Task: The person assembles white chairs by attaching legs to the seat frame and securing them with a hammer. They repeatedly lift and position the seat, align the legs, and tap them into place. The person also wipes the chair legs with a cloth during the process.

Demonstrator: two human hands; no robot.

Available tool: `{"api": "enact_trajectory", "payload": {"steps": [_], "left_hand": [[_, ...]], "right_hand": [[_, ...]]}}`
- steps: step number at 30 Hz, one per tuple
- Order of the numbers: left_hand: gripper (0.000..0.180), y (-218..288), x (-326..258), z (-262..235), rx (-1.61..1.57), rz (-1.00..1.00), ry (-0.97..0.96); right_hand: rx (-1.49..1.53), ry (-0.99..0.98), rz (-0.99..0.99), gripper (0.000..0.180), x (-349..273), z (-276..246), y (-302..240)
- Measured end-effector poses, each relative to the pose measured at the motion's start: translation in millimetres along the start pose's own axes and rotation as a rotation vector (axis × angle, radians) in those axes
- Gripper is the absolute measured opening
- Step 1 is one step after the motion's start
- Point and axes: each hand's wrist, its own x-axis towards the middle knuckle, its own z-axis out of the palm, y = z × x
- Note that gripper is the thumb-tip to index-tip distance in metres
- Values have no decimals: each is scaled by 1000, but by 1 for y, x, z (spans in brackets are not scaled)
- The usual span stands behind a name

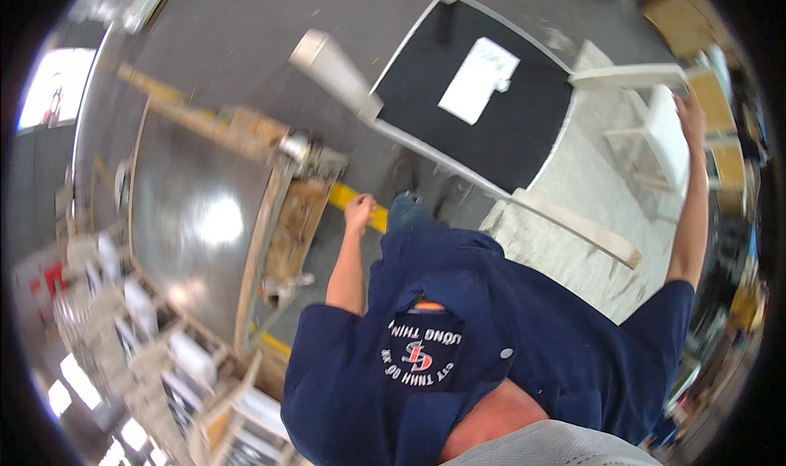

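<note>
An upturned chair (pixel 540 130) shows its black underside, with pale wooden legs sticking out from the corners. A white paper sheet (pixel 479 81) lies on the black fabric. Out at the far right, my right hand (pixel 692 121) is closed round the end of one chair leg (pixel 626 75). My left hand (pixel 359 212) hangs in front of me on the left, apart from the chair, its fingers curled in with nothing visible in them. Another leg (pixel 581 229) reaches across close to my body.
A large smooth-topped table (pixel 201 220) with wooden edges stands on the left. Beneath the chair is a pale, scuffed surface (pixel 606 261), with a white chair-like frame (pixel 655 139) beyond. Rows of chairs (pixel 155 327) fill the lower left. Yellow lines (pixel 348 198) mark the grey floor.
</note>
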Motion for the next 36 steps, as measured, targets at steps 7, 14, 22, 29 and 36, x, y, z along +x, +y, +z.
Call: {"api": "enact_trajectory", "payload": {"steps": [7, 14, 22, 29, 36], "left_hand": [[29, -150, -73, -12, 120, -172, 135], [29, -221, -58, -85, 278, -16, 229], [28, -300, -35, -221, -106, -347, 453], [33, -330, 13, -278, 277, -130, 426], [30, -162, 32, -231, 355, 436, -53]], "right_hand": [[310, -473, -40, 45, -148, 118, 56], [793, -1091, 587, 41, -470, 184, -100], [516, -1143, 375, 38, -627, 228, -131], [522, -1050, 422, 43, -584, 133, -303], [492, -953, 396, 43, -527, 80, -431]]}}
